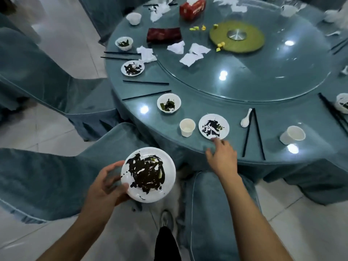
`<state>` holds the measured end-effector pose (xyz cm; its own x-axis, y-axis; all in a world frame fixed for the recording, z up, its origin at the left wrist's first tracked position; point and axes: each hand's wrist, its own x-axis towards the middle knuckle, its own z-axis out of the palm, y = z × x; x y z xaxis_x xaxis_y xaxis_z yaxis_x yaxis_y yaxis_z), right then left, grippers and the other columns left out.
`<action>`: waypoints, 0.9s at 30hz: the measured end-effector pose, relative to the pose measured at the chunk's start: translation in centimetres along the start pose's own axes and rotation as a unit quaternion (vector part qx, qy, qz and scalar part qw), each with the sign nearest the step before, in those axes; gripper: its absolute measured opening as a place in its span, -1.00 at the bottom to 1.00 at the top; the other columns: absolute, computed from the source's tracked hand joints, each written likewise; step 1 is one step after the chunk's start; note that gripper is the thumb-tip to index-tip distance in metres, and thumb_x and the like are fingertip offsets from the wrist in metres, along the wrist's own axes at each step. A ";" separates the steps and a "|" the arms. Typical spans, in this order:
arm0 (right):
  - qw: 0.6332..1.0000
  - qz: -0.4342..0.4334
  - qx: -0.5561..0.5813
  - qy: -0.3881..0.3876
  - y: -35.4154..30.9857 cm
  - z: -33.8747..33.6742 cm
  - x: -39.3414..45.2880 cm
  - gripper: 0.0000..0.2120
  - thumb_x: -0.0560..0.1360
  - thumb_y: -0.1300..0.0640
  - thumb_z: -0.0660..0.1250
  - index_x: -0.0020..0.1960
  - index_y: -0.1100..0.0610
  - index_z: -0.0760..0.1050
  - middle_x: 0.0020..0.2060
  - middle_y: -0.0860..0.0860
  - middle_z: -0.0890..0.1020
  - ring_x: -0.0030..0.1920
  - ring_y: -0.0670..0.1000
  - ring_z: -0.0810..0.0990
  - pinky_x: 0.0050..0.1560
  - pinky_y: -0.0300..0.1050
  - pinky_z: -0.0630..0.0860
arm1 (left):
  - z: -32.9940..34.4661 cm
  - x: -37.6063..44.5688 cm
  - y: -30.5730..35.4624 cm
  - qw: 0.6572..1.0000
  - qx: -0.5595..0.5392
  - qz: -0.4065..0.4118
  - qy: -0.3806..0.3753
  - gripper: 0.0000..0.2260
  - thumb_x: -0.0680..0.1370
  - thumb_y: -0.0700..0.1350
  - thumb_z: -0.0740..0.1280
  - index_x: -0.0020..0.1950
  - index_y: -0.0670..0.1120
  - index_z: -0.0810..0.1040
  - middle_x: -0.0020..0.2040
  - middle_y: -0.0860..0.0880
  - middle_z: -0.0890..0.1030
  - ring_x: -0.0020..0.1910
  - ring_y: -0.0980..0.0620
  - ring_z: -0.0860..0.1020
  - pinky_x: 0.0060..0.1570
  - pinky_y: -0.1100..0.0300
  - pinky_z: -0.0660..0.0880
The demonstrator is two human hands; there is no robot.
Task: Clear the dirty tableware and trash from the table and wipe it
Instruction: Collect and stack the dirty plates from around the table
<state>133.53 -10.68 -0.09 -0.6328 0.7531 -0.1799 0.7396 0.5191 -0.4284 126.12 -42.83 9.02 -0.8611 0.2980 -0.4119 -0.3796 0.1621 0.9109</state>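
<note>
Reaching forward over the near edge of the tabletop [188, 147], the right hand [222, 155] has its fingers spread and fairly straight, holding nothing, with one fingertip at or just short of the near rim of a small white plate [213, 126]; whether it actually touches is hard to tell. That plate lies directly ahead of the right hand, a little further onto the tabletop, and is far nearer to it than to the left hand [106, 182], which is off the table, low and to the left. The left hand is curled around the left edge of another white plate [148, 174], thumb on the rim, carrying it roughly level in the air above a covered chair. Being round, the plate on the tabletop has no long axis to line up with; the near rim is the obvious place to take it. It is smeared with dark sauce and a few green scraps, much like the one already carried, so the two should stack, though the sauce could smear. Just left of it stands a white paper cup [187, 127], and to its right lie a white spoon [245, 119] and a pair of dark chopsticks [254, 132], so the hand has little room on either side.
</note>
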 end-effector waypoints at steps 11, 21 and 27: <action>0.866 0.384 0.316 0.052 3.0 3.8 11.6 -0.75 0.46 0.05 0.39 -0.18 0.24 0.50 -0.24 0.07 0.61 -0.23 0.06 0.58 -0.25 -0.09 0.53 | 1.7 7.6 1.6 0.998 0.021 -0.049 -0.028 -0.54 0.53 -0.47 0.32 0.26 0.02 0.57 0.10 -0.04 0.71 0.11 -0.15 0.67 -0.07 0.04 0.68; 0.846 0.396 0.324 0.150 4.9 3.3 7.8 -0.85 0.47 0.09 0.35 -0.03 0.16 0.57 -0.09 0.18 0.68 -0.04 0.18 0.67 0.13 0.11 0.60 | -2.0 9.3 2.5 0.999 -0.004 -0.052 -0.013 -0.54 0.55 -0.48 0.30 0.24 0.03 0.57 0.10 -0.05 0.72 0.11 -0.17 0.67 -0.04 -0.06 0.67; 0.828 0.303 0.433 0.189 -4.4 -0.1 -1.5 -0.86 0.54 0.22 0.36 0.07 0.24 0.59 -0.20 0.09 0.65 -0.31 0.04 0.57 -0.29 -0.10 0.56 | -6.5 8.3 4.0 0.999 -0.032 -0.034 -0.026 -0.52 0.54 -0.47 0.31 0.29 0.02 0.56 0.12 -0.04 0.71 0.08 -0.09 0.68 -0.09 -0.03 0.68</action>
<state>131.22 -14.09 2.17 0.0318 0.9269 -0.3740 0.3507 -0.3607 -0.8642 115.22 -45.80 9.43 -0.8139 0.3376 -0.4730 -0.4593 0.1248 0.8795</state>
